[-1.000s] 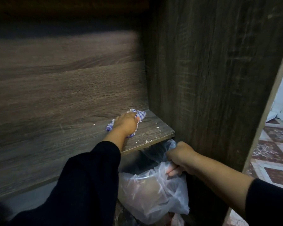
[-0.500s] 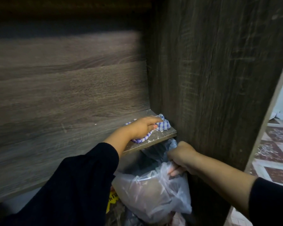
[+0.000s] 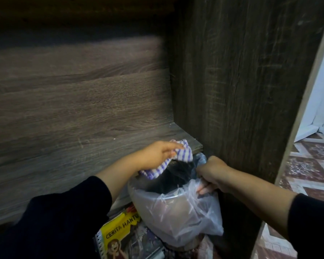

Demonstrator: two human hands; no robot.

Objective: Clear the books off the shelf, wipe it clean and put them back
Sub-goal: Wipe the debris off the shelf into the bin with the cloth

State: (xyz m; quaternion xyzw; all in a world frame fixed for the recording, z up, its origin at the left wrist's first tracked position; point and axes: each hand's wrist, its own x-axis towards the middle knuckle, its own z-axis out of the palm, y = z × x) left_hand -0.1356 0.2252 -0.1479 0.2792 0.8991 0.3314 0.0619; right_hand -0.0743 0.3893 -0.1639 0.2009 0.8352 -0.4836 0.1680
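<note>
- My left hand [image 3: 157,156] holds the blue-and-white checked cloth [image 3: 168,161] at the front right corner of the dark wooden shelf [image 3: 82,146], fingers closed over its upper folds, with part of the cloth draped past the shelf's front edge.
- My right hand [image 3: 211,173] grips the rim of a clear plastic bag [image 3: 176,208] just under that corner, fingers curled round the bunched plastic and the fingertips showing through it.
- The bag's mouth gapes open directly beneath the hanging cloth; its inside looks dark and I cannot tell what it holds.
- The shelf board itself carries no books in the part I can see; a few pale specks lie near the back corner.
- A yellow-covered, spiral-bound book [image 3: 123,234] printed "CERITA HANTU" lies below the shelf, beside the bag and partly behind my left sleeve [image 3: 54,221].
- The cabinet's upright side panel [image 3: 241,90] stands to the right, touching the shelf's end; patterned floor tiles [image 3: 310,165] show beyond it.
</note>
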